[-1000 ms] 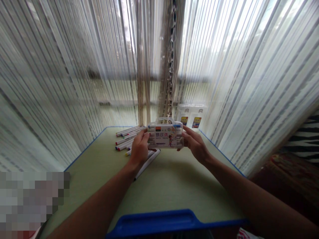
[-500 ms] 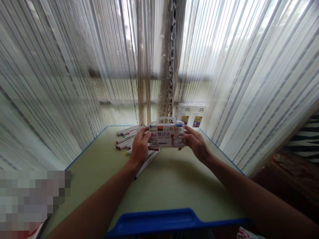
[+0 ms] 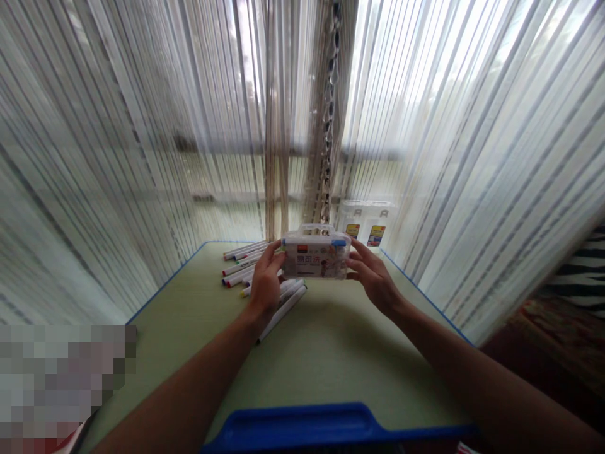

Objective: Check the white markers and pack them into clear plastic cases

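"Striped curtains (image 3: 212,94) fill the upper frame behind a pale green table (image 3: 354,372). What differs from half a second ago?"

"The clear case (image 3: 314,268), mid-frame, is tipped so that a blue-ended marker (image 3: 338,242) along its top shows more plainly, and its label looks hazier."

"And the fingers?"

"The left hand (image 3: 265,284) pinches the case's left end, parted only by its thickness. The right hand (image 3: 375,276) holds the other end with fingers more loosely spread; their tips sit at the side now, less underneath."

"What lies nearby?"

"Loose white markers (image 3: 237,273), left of centre, beside the left hand."
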Demonstrator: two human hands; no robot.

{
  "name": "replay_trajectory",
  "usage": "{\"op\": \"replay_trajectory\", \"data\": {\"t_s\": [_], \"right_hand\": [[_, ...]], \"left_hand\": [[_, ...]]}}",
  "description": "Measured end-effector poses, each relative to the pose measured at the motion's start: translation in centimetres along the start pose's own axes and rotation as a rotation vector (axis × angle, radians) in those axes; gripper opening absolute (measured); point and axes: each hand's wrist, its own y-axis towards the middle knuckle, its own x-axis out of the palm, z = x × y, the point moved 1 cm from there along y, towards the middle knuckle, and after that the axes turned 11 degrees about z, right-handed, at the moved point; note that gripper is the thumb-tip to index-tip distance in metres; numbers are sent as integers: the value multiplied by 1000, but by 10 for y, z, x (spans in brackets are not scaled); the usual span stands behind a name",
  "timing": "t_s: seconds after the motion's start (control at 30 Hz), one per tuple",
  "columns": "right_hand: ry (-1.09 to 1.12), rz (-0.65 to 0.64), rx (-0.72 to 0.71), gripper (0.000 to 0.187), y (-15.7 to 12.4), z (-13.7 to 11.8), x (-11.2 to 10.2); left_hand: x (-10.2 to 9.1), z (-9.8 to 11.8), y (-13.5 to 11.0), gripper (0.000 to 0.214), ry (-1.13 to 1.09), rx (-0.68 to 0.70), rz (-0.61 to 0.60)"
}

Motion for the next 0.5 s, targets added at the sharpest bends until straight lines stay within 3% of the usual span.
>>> {"op": "replay_trajectory", "data": {"t_s": [0.13,0.33,0.5], "right_hand": [[27,-7,17,62,0,-2,0],[54,-18,60,57,1,-1,1],[25,-79,53,63,-1,-2,2]], "left_hand": [[0,-2,1,47,5,-23,-6],[2,2,-3,43,35,-5,-108],[2,6,-7,40,91,-1,-127]]}}
